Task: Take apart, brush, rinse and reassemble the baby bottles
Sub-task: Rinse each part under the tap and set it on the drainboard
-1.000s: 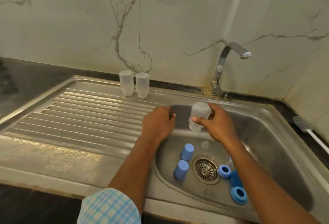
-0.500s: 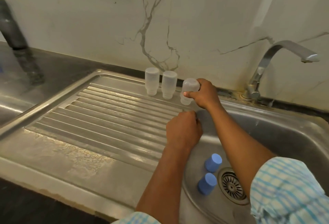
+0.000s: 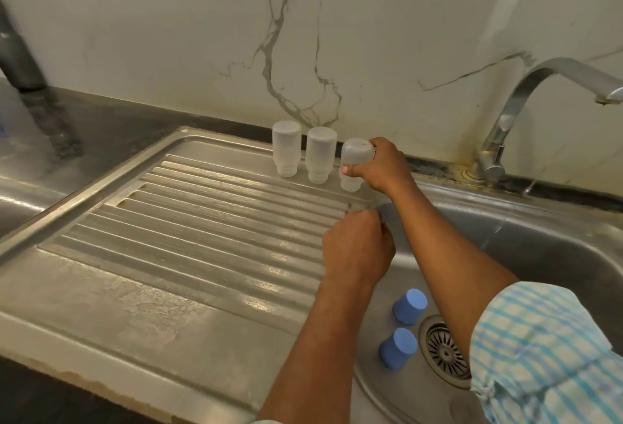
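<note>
Here our right hand [image 3: 381,167] wraps its thumb and fingers round a translucent baby bottle [image 3: 355,153] turned mouth down at the back of the steel drainboard [image 3: 202,221], close to the marble wall [image 3: 168,35]. The threaded neck sits at the steel or just above it; we cannot tell whether it touches. Just beside it on the left, a second bottle [image 3: 321,155] and then a third bottle [image 3: 286,148] stand upside down in a row. Our left hand [image 3: 357,248] is knuckles up over the ridge where the drainboard meets the basin [image 3: 556,248]. Its fingers are curled under and hidden from us, so we cannot tell whether it holds anything. Down in the basin the far blue cap [image 3: 409,306] and the near blue cap [image 3: 397,348] rest near each other, just left of the drain strainer [image 3: 445,349]. The faucet [image 3: 526,93] rises at the back right, its spout reaching rightward above the basin. A checked blue sleeve [image 3: 546,349] covers our right upper arm, and a dark desk [image 3: 111,120] runs behind the sink.
</note>
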The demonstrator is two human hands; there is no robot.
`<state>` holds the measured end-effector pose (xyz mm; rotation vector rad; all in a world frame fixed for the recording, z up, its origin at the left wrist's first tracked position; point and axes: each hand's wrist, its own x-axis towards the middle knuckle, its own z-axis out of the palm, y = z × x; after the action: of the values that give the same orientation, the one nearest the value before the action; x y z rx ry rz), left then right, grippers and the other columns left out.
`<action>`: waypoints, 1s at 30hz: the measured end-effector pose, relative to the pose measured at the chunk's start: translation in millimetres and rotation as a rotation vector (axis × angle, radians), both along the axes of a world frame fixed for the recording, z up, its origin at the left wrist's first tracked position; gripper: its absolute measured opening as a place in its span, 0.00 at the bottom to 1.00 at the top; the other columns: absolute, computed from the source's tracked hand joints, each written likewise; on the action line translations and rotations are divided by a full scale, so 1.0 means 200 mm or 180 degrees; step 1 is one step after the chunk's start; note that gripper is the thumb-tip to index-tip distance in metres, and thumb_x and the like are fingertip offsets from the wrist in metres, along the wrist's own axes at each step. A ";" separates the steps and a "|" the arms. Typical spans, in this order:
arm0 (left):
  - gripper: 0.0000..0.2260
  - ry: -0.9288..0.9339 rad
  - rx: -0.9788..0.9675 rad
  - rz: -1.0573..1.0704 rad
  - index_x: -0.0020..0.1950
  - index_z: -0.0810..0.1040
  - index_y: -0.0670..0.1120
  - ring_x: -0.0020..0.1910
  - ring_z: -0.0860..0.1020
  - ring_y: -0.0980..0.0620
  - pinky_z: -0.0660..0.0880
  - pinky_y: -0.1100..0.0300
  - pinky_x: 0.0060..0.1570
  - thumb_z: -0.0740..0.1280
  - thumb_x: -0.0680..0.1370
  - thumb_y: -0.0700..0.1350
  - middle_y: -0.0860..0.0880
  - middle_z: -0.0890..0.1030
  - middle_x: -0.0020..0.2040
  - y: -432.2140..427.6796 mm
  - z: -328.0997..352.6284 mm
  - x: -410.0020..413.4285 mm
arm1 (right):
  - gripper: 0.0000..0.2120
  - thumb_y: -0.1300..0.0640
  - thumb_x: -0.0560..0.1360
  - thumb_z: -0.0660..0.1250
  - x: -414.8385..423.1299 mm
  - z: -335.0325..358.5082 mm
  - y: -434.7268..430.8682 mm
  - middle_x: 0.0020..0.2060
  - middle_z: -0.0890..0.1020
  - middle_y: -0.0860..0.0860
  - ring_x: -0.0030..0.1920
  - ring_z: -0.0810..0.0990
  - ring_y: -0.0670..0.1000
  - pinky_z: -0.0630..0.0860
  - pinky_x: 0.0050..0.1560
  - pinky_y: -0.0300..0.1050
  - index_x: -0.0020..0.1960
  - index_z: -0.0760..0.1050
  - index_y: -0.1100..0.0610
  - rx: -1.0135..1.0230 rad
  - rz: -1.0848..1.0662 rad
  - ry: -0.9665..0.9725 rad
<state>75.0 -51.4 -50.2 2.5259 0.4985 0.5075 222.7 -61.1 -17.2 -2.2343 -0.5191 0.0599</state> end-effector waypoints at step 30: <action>0.13 0.0714 0.0492 -0.0778 0.60 0.81 0.51 0.55 0.80 0.41 0.77 0.51 0.53 0.62 0.80 0.52 0.46 0.82 0.57 -0.23 -0.06 0.00 | 0.29 0.54 0.74 0.74 -0.37 -0.18 -1.21 0.61 0.80 0.57 0.59 0.78 0.53 0.72 0.56 0.45 0.72 0.70 0.57 -0.0713 -0.0273 0.0774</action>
<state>74.0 -96.8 -61.5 2.7597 0.2305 0.1782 148.8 -302.4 -53.2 -2.4211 -0.2954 0.3561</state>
